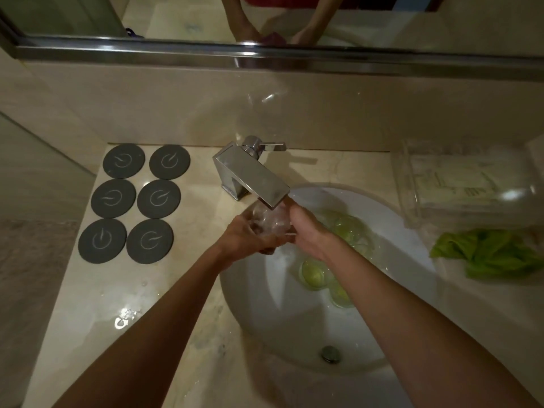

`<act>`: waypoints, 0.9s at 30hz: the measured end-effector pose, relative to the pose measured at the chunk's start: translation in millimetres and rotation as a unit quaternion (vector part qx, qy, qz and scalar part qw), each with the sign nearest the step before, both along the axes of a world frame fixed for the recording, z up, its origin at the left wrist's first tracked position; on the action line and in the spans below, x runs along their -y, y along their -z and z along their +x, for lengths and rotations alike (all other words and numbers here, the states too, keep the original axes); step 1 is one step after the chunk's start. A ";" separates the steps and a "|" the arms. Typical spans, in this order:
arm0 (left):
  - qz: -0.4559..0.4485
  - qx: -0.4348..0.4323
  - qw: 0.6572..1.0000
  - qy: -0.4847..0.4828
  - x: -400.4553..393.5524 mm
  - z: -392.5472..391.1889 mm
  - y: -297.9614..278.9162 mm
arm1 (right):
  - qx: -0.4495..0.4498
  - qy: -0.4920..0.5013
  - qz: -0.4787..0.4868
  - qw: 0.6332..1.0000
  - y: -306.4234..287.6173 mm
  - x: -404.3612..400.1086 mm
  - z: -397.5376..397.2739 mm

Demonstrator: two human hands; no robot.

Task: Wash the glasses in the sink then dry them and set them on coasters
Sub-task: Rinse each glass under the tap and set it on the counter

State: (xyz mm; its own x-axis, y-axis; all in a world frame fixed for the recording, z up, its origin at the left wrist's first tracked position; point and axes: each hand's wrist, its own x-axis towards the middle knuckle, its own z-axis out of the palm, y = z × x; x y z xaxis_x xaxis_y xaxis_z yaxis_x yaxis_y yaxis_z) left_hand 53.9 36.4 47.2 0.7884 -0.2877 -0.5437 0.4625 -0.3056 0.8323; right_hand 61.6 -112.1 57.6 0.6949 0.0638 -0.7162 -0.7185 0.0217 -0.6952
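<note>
A clear glass [270, 219] is held under the spout of the chrome faucet [250, 175], over the far left part of the white sink [262, 295]. My left hand [250, 237] grips it from the left and below, while my right hand [306, 231] holds its right side. Several green-tinted glasses [316, 273] lie in the water inside the basin, to the right of my hands. Several dark round coasters [159, 198] lie in two columns on the counter at the left, all bare.
A green cloth [488, 254] lies crumpled on the counter right of the sink. Behind it stands a clear plastic box [459, 184]. Water drops [126, 316] sit on the marble counter at the front left. A mirror with a metal ledge [265, 54] runs along the wall.
</note>
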 end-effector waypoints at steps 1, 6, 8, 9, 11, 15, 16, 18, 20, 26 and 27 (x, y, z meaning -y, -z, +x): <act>-0.012 0.000 1.000 -0.006 1.2 -2.5 -0.6 | 0.009 -0.010 -0.010 1.000 -1.2 0.8 -1.3; -0.006 0.002 0.999 -0.038 5.9 -6.8 2.3 | 0.012 -0.041 0.013 0.999 4.9 3.1 -10.9; 0.001 0.006 0.999 -0.036 7.9 -7.0 3.5 | 0.006 -0.048 0.015 0.999 6.7 6.2 -13.3; 0.012 0.016 0.999 -0.031 8.9 -7.3 3.7 | 0.008 -0.048 0.015 0.999 7.2 7.8 -14.0; 0.039 0.037 0.998 -0.034 11.3 -6.9 4.8 | 0.013 -0.040 0.011 0.999 9.6 9.3 -14.8; 0.085 0.070 0.993 -0.032 17.7 -7.1 2.1 | 0.038 -0.038 -0.027 0.998 8.3 7.9 -14.1; 0.093 0.080 0.992 -0.024 18.0 -6.7 3.1 | 0.040 -0.030 -0.030 0.998 7.2 8.5 -13.4; 0.083 0.092 0.992 -0.001 16.8 -5.1 7.3 | 0.055 -0.018 -0.055 0.997 6.0 9.4 -12.4; 0.078 0.104 0.991 0.011 14.9 -4.0 8.8 | 0.103 -0.033 -0.121 0.987 8.7 10.9 -11.7; 0.108 0.139 0.983 0.047 6.3 -7.6 17.0 | 0.258 -0.140 -0.311 0.904 5.3 12.4 -16.7; 0.118 0.130 0.983 0.045 4.9 -8.3 17.3 | 0.269 -0.139 -0.322 0.897 4.5 12.1 -18.1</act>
